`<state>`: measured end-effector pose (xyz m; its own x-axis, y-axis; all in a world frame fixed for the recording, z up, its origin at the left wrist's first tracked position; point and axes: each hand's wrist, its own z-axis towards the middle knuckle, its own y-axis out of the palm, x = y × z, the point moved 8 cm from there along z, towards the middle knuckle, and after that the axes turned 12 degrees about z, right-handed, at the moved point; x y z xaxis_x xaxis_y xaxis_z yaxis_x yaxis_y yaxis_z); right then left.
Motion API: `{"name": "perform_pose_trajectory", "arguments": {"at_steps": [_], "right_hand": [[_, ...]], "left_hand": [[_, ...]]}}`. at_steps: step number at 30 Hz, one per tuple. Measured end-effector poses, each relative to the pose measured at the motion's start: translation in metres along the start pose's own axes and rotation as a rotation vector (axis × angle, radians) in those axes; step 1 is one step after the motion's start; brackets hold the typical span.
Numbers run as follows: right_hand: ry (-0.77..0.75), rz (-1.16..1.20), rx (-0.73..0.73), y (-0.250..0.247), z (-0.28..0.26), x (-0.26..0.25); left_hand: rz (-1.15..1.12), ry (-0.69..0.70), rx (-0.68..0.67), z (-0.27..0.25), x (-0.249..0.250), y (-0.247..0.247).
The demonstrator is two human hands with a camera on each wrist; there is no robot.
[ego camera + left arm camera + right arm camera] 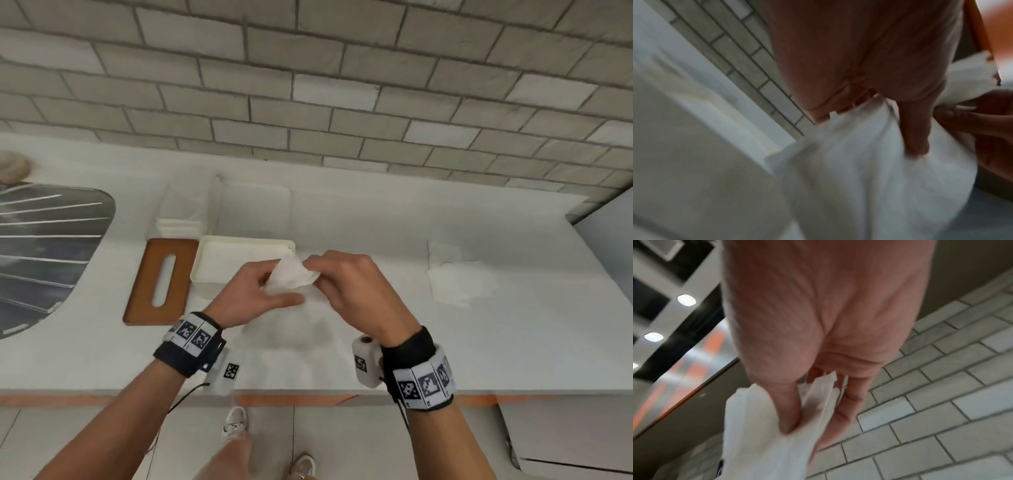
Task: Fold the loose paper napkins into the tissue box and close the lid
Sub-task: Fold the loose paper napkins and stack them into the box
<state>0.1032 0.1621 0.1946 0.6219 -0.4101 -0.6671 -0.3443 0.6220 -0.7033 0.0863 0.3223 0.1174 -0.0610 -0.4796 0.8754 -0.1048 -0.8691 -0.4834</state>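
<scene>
Presently the paper napkin (291, 281) is raised between both hands just before the open tissue box (239, 265), left hand (255, 296) and right hand (356, 287) each pinching an edge, evidently to fold it. Slotted wooden lid (161, 282) lies aside on the worktop (376, 342); more loose napkins (455, 277) wait rightward.

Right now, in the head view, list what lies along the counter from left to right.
Metal draining board → brown slotted lid → open tissue box → napkin held by both hands → loose napkins.

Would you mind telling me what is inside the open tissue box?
The tissue box holds flat white napkins. Its near right corner is covered by the left hand and the napkin it holds with the right hand.
</scene>
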Motion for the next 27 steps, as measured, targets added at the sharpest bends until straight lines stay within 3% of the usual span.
{"name": "perform_pose_trajectory", "arguments": {"at_steps": [2,5,9,11,14,16,21,24,26,27], "right_hand": [[0.024,0.196,0.218,-0.012,0.016,0.008],[0.202,0.408,0.523,0.001,0.03,0.031],[0.424,0.501,0.716,0.068,0.046,0.075],[0.5,0.408,0.661,0.107,0.058,0.094],[0.552,-0.01,0.497,0.15,0.068,0.108],[0.558,-0.208,0.498,0.155,0.069,0.107],[0.617,-0.325,0.483,0.143,0.074,0.109],[0.494,-0.263,0.475,0.131,0.089,0.097],[0.424,-0.202,0.26,0.142,0.108,0.092],[0.42,-0.193,0.096,0.156,0.116,0.095]], "left_hand": [[0.014,-0.062,0.087,0.002,-0.019,-0.04],[-0.019,-0.159,0.252,0.001,-0.05,-0.099],[-0.016,-0.267,0.403,0.011,-0.099,-0.139],[0.213,-0.282,0.375,0.022,-0.127,-0.14],[0.496,-0.27,0.267,0.033,-0.152,-0.126],[0.612,-0.225,0.231,0.037,-0.155,-0.116],[0.84,-0.114,0.216,0.041,-0.155,-0.112],[0.981,0.093,0.298,0.045,-0.126,-0.108],[0.953,0.209,0.12,0.055,-0.121,-0.094],[0.948,0.184,-0.038,0.063,-0.129,-0.086]]}}
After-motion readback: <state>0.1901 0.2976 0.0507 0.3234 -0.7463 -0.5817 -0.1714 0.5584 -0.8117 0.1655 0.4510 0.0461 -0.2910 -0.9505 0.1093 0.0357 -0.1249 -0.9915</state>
